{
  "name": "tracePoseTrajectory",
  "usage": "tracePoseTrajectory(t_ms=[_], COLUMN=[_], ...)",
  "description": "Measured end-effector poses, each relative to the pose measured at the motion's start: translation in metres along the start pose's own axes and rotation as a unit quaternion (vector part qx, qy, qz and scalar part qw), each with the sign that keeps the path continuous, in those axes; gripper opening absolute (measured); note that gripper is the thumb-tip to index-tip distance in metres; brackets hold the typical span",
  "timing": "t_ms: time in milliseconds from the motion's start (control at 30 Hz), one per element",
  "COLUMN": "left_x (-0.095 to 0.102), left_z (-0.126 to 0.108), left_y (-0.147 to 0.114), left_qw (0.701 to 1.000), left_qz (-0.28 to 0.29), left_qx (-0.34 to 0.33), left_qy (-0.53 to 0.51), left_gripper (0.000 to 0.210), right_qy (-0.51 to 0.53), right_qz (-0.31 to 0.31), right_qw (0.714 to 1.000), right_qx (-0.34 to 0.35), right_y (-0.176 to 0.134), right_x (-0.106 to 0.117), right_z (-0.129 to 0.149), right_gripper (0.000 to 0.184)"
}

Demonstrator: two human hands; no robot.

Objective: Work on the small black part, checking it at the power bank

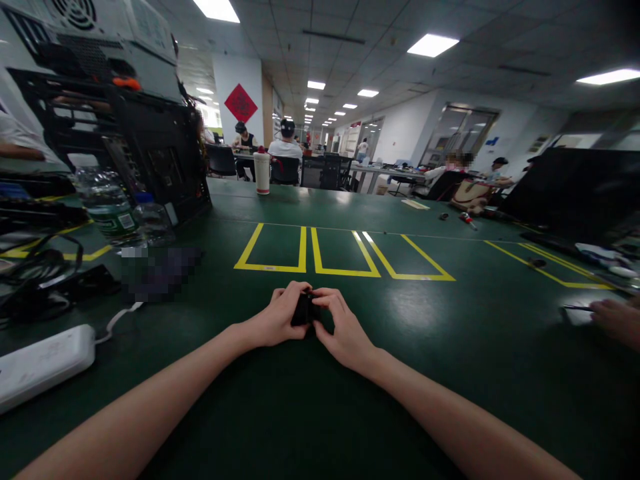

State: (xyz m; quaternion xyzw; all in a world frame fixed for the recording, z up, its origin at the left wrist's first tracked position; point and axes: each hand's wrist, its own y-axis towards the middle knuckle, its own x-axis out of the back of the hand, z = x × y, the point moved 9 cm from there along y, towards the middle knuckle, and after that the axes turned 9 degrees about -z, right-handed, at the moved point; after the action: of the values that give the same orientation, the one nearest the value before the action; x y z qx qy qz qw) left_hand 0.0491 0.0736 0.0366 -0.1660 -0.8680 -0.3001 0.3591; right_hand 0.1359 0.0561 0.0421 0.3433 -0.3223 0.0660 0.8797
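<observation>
Between my two hands is a small black box-like object [302,312], too dark for me to make out its kind. My left hand [284,315] is closed around its left side, fingers over the top and thumb below. From the right, my right hand [341,327] pinches at its right edge with thumb and fingertips curved. Both hands are just above or on the green tabletop [270,413], in front of the yellow tape outlines [345,272].
At left stand a black computer case [165,160], water bottles [107,200] and a white power strip [45,363] with cable. A white tumbler [261,173] stands farther back. Right of me are another person's hand [617,323], a black monitor [585,193] and a red-handled tool [467,220].
</observation>
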Motion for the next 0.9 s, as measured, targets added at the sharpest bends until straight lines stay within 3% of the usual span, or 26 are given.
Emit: tracePoseTrajectory(t_ms=[167, 333, 533, 767, 900], left_x=[0.000, -0.001, -0.005, -0.004, -0.004], left_z=[0.001, 0.008, 0.018, 0.022, 0.021], left_y=[0.000, 0.001, 0.005, 0.006, 0.007], left_qw=[1.000, 0.997, 0.992, 0.992, 0.992], left_qz=[0.013, 0.029, 0.042, 0.015, 0.014], left_qx=[0.008, 0.062, 0.108, 0.118, 0.113], left_qy=[-0.015, -0.033, -0.051, -0.047, -0.044], left_gripper=[0.061, 0.059, 0.058, 0.057, 0.060], right_qy=[0.017, 0.007, -0.023, -0.128, -0.125], right_qz=[-0.008, -0.040, -0.011, 0.025, 0.044], right_qw=[1.000, 0.994, 0.983, 0.974, 0.975], right_qx=[-0.022, -0.105, -0.180, -0.187, -0.176], right_y=[0.001, 0.002, -0.005, -0.012, -0.011], right_x=[0.002, 0.007, 0.007, 0.007, 0.007], right_z=[-0.003, -0.022, -0.040, -0.047, -0.049], right_gripper=[0.033, 0.038, 0.050, 0.061, 0.046])
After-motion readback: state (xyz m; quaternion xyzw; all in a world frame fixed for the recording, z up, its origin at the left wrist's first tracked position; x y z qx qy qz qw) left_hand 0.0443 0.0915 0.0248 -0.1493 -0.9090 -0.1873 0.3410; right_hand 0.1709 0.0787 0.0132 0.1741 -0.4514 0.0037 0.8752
